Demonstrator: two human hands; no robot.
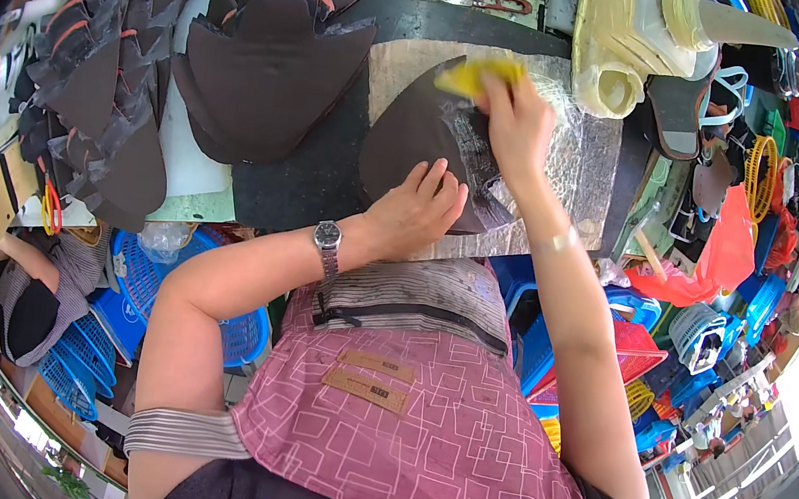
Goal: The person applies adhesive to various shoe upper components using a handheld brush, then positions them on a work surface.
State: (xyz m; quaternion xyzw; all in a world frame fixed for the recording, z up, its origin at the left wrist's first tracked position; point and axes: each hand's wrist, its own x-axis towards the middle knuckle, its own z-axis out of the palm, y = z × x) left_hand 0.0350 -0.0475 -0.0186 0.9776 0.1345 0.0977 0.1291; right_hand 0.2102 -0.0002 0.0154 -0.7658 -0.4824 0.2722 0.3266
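A dark brown shoe-upper piece [403,144] lies on a worn, glue-streaked board [581,173], with a shiny wet-looking band along its right edge. My left hand [416,199], a watch on its wrist, rests on the near part of this piece, fingers laid out on it. Pinched in my right hand [519,124] is a yellow flat piece [478,76], blurred by motion, at the far right edge of the brown piece. Whether it is a spreader or a cloth I cannot tell.
Stacked brown pieces [270,81] with orange edges fill the left of the bench, beside an overlapping row of similar pieces [116,101]. A glue-crusted cream container [629,38] stands far right. Red-handled scissors [498,2] lie at the back. Blue baskets [242,335] and another person [40,293] are at left.
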